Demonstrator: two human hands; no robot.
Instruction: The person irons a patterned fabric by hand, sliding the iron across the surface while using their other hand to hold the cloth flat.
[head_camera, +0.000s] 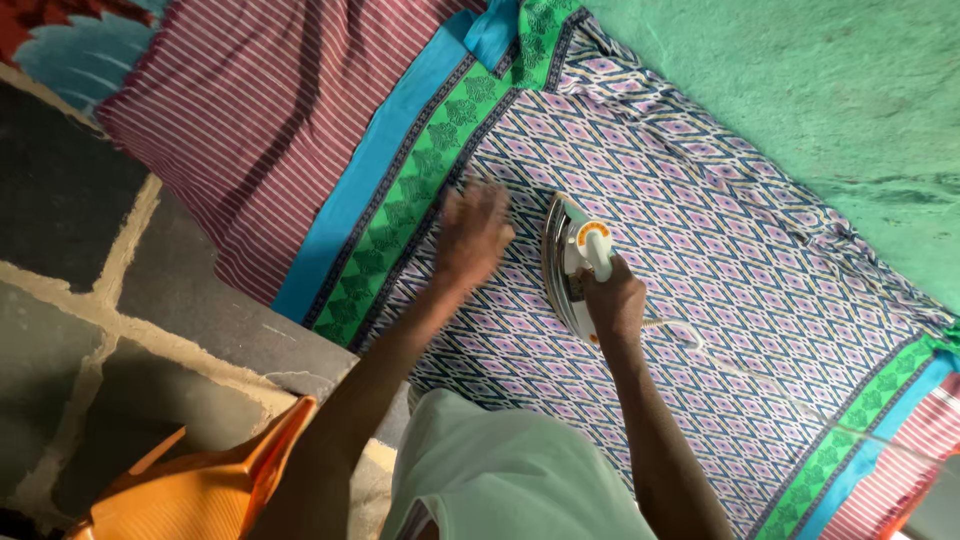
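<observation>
A white electric iron (572, 262) with an orange dial rests sole-down on a patterned cloth (720, 270) of blue, white and purple diamonds with green and blue borders. My right hand (612, 298) grips the iron's handle. My left hand (472, 232) lies flat on the cloth just left of the iron, fingers spread and blurred. The iron's white cord (690, 338) trails right across the cloth.
Under the patterned cloth lies a maroon striped sheet (250, 110). A green wall (800, 90) rises behind it. A dark stone floor (90, 290) lies at the left, and an orange plastic chair (200, 485) stands at the lower left.
</observation>
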